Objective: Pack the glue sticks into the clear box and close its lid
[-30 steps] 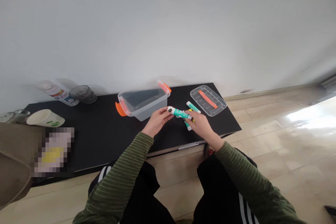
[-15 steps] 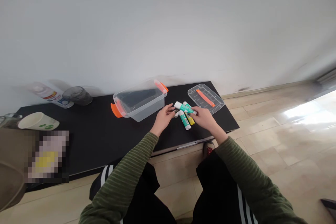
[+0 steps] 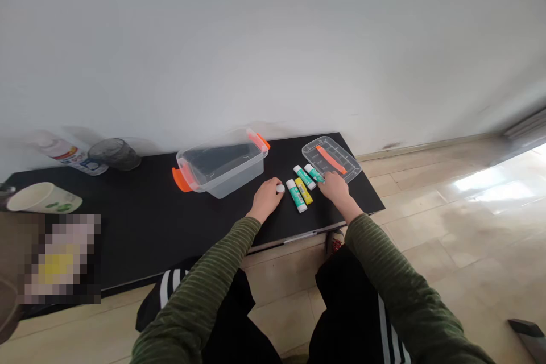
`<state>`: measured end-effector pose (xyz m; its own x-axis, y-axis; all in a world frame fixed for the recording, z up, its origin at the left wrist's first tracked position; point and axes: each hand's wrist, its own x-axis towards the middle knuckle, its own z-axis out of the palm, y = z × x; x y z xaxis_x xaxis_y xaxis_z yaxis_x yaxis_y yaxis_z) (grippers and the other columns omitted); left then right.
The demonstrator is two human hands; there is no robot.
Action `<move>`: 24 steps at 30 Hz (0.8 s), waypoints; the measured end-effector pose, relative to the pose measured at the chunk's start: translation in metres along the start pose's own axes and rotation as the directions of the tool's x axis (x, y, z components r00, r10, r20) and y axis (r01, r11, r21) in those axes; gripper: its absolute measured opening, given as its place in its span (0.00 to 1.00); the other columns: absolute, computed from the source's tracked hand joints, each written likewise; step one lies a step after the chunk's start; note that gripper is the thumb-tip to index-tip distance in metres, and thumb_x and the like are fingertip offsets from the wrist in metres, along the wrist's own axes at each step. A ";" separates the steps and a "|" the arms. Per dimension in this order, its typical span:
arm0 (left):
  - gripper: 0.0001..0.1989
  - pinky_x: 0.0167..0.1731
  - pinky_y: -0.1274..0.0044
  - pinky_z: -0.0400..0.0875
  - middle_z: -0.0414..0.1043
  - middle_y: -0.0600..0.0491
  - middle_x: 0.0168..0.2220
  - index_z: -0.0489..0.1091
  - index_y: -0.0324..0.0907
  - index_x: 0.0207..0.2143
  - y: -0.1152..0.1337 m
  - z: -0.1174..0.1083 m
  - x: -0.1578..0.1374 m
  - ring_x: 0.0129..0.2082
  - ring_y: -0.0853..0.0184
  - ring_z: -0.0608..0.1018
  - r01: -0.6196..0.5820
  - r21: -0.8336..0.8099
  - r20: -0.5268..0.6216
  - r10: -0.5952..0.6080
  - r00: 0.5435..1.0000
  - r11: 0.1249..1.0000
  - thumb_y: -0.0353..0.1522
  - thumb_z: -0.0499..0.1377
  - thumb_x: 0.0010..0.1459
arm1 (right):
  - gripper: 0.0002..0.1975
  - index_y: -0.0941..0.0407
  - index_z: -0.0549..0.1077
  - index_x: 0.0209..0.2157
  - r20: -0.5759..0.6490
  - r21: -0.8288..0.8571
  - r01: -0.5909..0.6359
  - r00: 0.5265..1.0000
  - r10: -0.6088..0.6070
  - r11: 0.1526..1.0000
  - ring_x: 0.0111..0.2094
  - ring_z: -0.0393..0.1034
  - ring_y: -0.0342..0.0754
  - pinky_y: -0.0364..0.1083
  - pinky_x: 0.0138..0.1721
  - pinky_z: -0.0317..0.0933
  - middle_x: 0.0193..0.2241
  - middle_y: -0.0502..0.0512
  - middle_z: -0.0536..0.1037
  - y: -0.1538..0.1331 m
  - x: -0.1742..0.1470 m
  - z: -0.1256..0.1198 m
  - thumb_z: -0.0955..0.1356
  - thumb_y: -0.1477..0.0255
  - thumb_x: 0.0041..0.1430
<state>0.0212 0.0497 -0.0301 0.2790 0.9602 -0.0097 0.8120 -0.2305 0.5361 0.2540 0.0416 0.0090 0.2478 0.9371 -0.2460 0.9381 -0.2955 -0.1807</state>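
My left hand (image 3: 267, 198) is closed round a small white-capped thing (image 3: 280, 188), probably a glue stick; only its round white end shows. To the right, my right hand (image 3: 335, 186) has its fingers on the near end of a green-and-white glue stick (image 3: 313, 172), partly covering it. Between the hands lie another green glue stick (image 3: 304, 177), a yellow glue stick (image 3: 303, 190) and a third green one (image 3: 296, 195), roughly side by side on the black tabletop (image 3: 179, 233).
A clear plastic box (image 3: 236, 182) with orange latches stands behind my left hand. Its clear lid (image 3: 347, 162) with an orange handle lies at the right. Left are a paper cup (image 3: 45, 198), a dark glass (image 3: 115, 153) and a spray can (image 3: 79, 157). A wall (image 3: 273, 57) rises behind.
The glue sticks, crossed in a pile before, now lie apart in a row. My right hand has lowered its glue stick to the table; my left hand has closed round the white-capped thing.
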 end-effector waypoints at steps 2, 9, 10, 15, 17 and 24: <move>0.07 0.40 0.70 0.67 0.74 0.47 0.41 0.69 0.44 0.41 0.001 -0.003 -0.002 0.44 0.57 0.75 0.014 0.014 0.013 -0.015 1.000 1.000 0.30 0.56 0.58 | 0.17 0.62 0.71 0.51 0.019 -0.005 -0.008 1.000 0.008 1.000 0.51 0.71 0.61 0.52 0.45 0.64 0.53 0.70 0.70 -0.003 0.001 0.000 0.65 0.69 0.64; 0.08 0.38 0.71 0.66 0.74 0.47 0.41 0.68 0.44 0.41 0.000 -0.009 -0.011 0.45 0.57 0.75 -0.001 0.017 0.038 0.000 0.999 1.000 0.31 0.57 0.58 | 0.15 0.59 0.71 0.51 -0.094 0.016 0.087 0.992 -0.085 0.996 0.54 0.66 0.57 0.49 0.44 0.64 0.52 0.67 0.70 -0.021 -0.002 -0.004 0.62 0.74 0.65; 0.08 0.38 0.71 0.66 0.74 0.47 0.41 0.68 0.45 0.41 0.000 -0.010 -0.012 0.44 0.57 0.75 -0.003 0.010 0.032 0.003 0.999 1.000 0.30 0.57 0.57 | 0.14 0.57 0.71 0.51 -0.118 0.022 0.130 0.985 -0.126 0.991 0.54 0.66 0.56 0.48 0.43 0.64 0.52 0.65 0.71 -0.025 -0.003 -0.004 0.62 0.73 0.65; 0.08 0.40 0.70 0.67 0.75 0.48 0.41 0.68 0.45 0.39 0.001 -0.018 -0.015 0.45 0.56 0.75 -0.007 -0.045 -0.009 0.007 1.000 0.999 0.29 0.57 0.56 | 0.13 0.55 0.73 0.49 -0.068 -0.016 0.198 0.978 -0.199 0.980 0.52 0.68 0.55 0.48 0.42 0.64 0.50 0.62 0.73 -0.037 -0.003 0.003 0.63 0.71 0.65; 0.08 0.41 0.69 0.67 0.75 0.48 0.40 0.68 0.45 0.38 0.002 -0.022 -0.016 0.43 0.57 0.76 0.005 -0.104 -0.022 -0.007 1.000 0.995 0.29 0.58 0.55 | 0.13 0.56 0.74 0.48 -0.023 -0.044 0.182 0.983 -0.183 0.982 0.52 0.68 0.56 0.49 0.42 0.64 0.50 0.63 0.74 -0.040 -0.001 0.006 0.63 0.71 0.65; 0.10 0.43 0.70 0.70 0.77 0.51 0.37 0.67 0.44 0.36 -0.006 -0.026 -0.013 0.38 0.63 0.78 0.090 -0.530 -0.045 -0.134 0.990 0.843 0.28 0.63 0.50 | 0.15 0.60 0.76 0.46 0.026 -0.090 0.156 0.988 -0.154 0.984 0.53 0.68 0.60 0.51 0.44 0.64 0.52 0.69 0.73 -0.044 -0.001 0.011 0.61 0.69 0.66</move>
<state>-0.0009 0.0431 -0.0115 0.1439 0.9886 -0.0434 0.4385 -0.0244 0.8984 0.2095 0.0512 0.0066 0.0939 0.9663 -0.2398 0.9831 -0.1280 -0.1308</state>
